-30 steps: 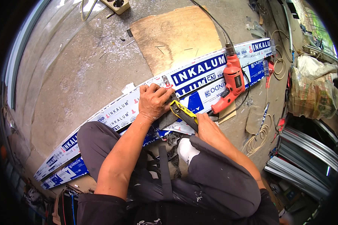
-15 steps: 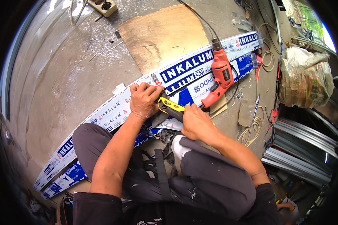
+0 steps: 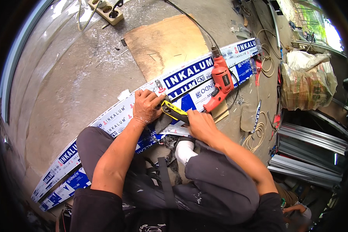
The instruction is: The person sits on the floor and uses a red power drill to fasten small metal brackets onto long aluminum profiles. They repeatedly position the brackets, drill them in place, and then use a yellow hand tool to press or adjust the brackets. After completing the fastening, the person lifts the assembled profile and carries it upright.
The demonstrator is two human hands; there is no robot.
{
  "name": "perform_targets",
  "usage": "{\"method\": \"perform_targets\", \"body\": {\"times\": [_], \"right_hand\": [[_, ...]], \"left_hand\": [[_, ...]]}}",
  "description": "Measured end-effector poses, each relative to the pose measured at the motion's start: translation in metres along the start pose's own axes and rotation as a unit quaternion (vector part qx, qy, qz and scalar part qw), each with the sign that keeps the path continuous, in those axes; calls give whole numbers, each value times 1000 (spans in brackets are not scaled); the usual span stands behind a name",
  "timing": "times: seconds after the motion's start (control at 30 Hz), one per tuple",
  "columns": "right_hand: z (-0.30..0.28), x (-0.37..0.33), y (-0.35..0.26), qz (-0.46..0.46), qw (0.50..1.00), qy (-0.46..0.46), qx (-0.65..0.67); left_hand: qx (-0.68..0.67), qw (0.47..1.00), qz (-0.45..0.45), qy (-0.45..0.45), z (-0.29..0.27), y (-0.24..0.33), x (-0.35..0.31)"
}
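My left hand [image 3: 146, 106] has its fingers bent over a long aluminium profile [image 3: 116, 116] wrapped in white and blue printed film, gripping it. My right hand [image 3: 201, 124] is closed round a yellow and black hand tool [image 3: 174, 110] with round holes in its head. The head of that tool lies at the profile beside my left fingertips, and its exact contact is hidden. A second profile in blue and white film [image 3: 71, 185] runs alongside, nearer to me. Across both profiles rests a red power drill [image 3: 221, 79], just beyond my right hand.
A thin plywood board [image 3: 162, 46] lies on the floor beyond the profiles. A socket strip [image 3: 107, 12] is at the far left. On the right are coiled cable [image 3: 257, 137], a stuffed sack [image 3: 309, 79] and stacked metal profiles [image 3: 311, 139]. Another person's hand [image 3: 295, 209] shows low at the right.
The view has shifted slightly, so the drill, sack and profiles sit a little further left. Both hands keep their holds, with the tool still at the same spot on the profile.
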State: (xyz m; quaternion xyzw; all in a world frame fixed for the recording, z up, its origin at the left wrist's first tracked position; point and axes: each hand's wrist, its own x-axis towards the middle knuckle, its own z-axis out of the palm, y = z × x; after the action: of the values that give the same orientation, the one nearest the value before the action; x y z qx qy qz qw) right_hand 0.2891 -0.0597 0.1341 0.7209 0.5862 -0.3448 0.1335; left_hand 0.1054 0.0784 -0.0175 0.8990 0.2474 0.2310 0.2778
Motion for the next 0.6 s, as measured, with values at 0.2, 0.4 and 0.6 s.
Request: {"method": "perform_targets", "body": {"times": [0.2, 0.4, 0.6], "right_hand": [[-18, -35, -15, 34, 998, -39, -35], [-13, 4, 4, 72, 986, -116, 95], [-24, -8, -5, 110, 989, -98, -27]], "left_hand": [[11, 1000, -7, -4, 0, 1, -4], [4, 1000, 1, 4, -1, 1, 1], [2, 1000, -9, 2, 2, 1, 0]]}}
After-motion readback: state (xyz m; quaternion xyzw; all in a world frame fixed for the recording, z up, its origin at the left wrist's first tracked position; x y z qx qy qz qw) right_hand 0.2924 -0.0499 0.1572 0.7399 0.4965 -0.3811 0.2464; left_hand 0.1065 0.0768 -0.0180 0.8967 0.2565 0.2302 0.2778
